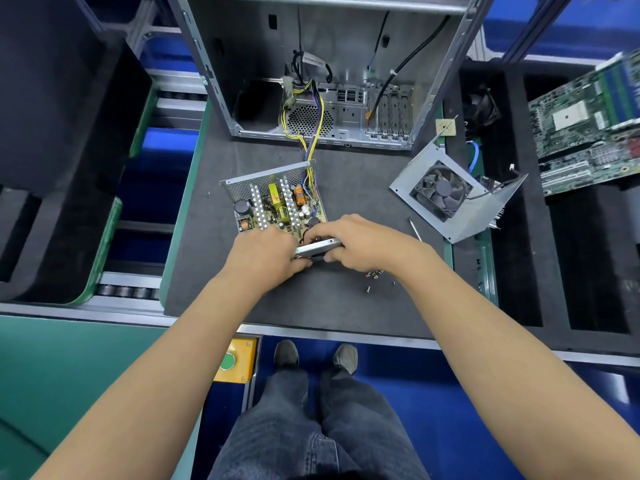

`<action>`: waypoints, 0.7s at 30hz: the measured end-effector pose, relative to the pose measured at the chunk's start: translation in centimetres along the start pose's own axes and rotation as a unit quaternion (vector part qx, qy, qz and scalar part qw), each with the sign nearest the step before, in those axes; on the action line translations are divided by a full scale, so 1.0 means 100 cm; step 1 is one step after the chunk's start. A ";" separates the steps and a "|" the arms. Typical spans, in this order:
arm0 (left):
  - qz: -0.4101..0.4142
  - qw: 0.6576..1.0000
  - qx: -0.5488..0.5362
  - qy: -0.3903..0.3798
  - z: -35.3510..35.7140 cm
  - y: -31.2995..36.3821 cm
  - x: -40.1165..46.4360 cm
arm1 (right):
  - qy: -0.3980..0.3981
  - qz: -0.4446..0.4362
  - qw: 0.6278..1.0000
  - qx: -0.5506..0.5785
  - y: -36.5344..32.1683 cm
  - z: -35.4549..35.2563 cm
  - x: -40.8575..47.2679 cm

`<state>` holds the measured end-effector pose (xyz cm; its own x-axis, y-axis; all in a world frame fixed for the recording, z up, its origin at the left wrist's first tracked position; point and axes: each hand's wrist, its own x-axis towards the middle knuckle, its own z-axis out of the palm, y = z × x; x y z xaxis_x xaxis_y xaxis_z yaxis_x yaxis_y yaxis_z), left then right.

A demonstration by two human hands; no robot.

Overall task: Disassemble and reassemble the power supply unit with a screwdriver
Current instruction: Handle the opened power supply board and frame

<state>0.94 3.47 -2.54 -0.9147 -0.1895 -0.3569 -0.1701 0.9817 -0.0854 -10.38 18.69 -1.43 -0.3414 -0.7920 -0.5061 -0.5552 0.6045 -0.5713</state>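
Note:
The opened power supply unit (277,199) lies on the dark mat, its circuit board with capacitors and coils exposed and its perforated metal wall standing at the back. Its wire bundle (310,147) runs up into the computer case. My left hand (266,252) and my right hand (360,242) both grip the near metal wall (320,247) of the unit from opposite sides. The removed cover with its fan (441,194) lies to the right. A screwdriver (415,229) rests on the mat beside my right wrist. Several loose screws (374,276) lie under my right forearm.
An open computer case (346,109) stands at the back of the mat (214,271). Black foam trays (588,254) on the right hold a motherboard (588,126) and a small fan (483,105). A yellow button box (237,358) hangs below the table edge.

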 end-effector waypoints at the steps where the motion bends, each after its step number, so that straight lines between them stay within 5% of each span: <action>1: 0.001 1.000 0.001 0.003 -0.001 0.000 0.002 | -0.003 0.003 1.000 -0.007 0.000 -0.003 0.001; 21: 0.044 0.996 -0.063 0.051 -0.001 -0.006 0.003 | -0.008 -0.033 0.999 0.042 0.006 -0.010 0.007</action>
<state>0.72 2.87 -2.55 -0.9595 -0.1066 -0.2607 -0.1268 0.9900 0.0621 -11.75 18.40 -1.51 -0.2929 -0.8293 -0.4759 -0.5104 0.5565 -0.6556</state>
